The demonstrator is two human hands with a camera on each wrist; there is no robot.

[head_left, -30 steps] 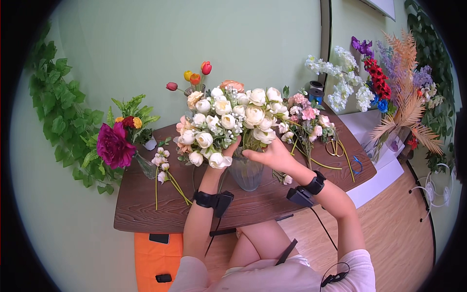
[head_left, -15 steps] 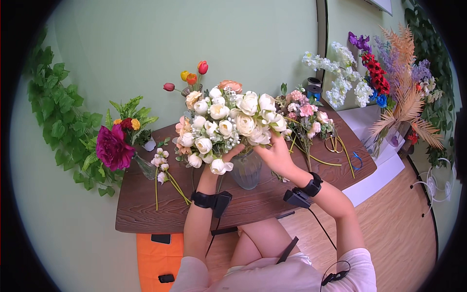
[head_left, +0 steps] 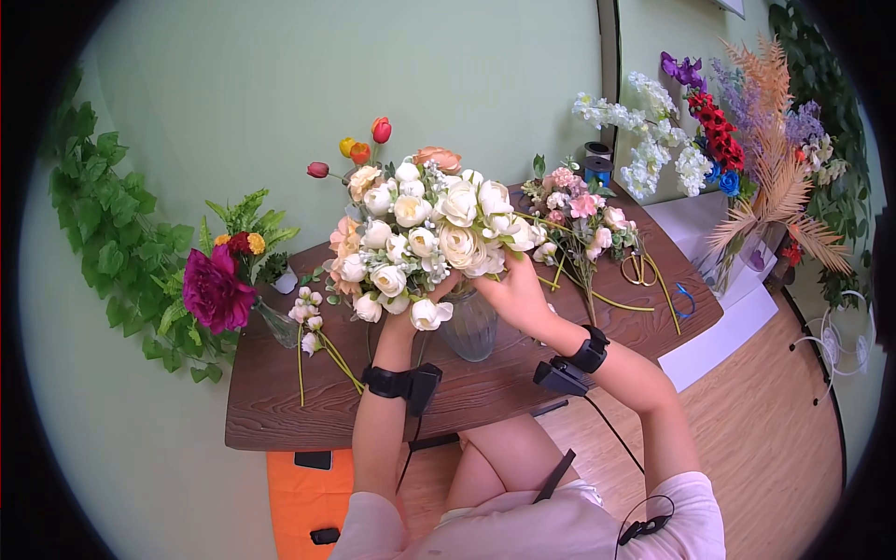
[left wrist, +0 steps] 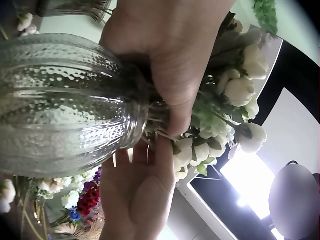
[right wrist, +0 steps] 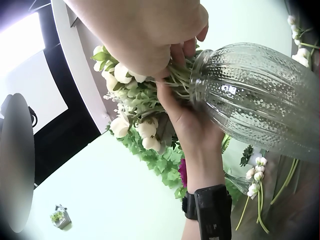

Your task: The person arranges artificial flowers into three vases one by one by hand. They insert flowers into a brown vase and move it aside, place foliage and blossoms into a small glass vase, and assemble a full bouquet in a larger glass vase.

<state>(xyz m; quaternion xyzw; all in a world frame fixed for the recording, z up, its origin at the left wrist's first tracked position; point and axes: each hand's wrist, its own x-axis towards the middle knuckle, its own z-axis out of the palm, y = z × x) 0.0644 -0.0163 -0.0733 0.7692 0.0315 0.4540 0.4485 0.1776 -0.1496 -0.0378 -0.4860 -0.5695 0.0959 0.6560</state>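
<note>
A large bouquet of white and peach flowers (head_left: 411,213) stands in a ribbed clear glass vase (head_left: 469,329) near the table's middle. My left hand (head_left: 426,303) grips the stems from the left, just above the vase's rim. From the right, my right hand (head_left: 518,297) holds the stems below the blooms. In the left wrist view my left thumb lies across the stems (left wrist: 157,112) beside the glass neck, facing my right hand (left wrist: 140,200). The right wrist view shows curled fingers (right wrist: 182,52) at the stems (right wrist: 181,80); blooms hide parts of both hands in the head view.
On the wooden table (head_left: 289,401), a magenta flower (head_left: 217,287) and small cut blooms (head_left: 308,319) lie left. Tulips (head_left: 359,152) stand behind. At right are pink flowers (head_left: 583,205), scissors (head_left: 639,270), a spool (head_left: 598,170) and a blue looped item (head_left: 686,300).
The large white blooms on the bouquet's right side have shifted left and slightly down. My right hand has moved slightly left with them, closer to my left hand. The vase stays nearly in place.
</note>
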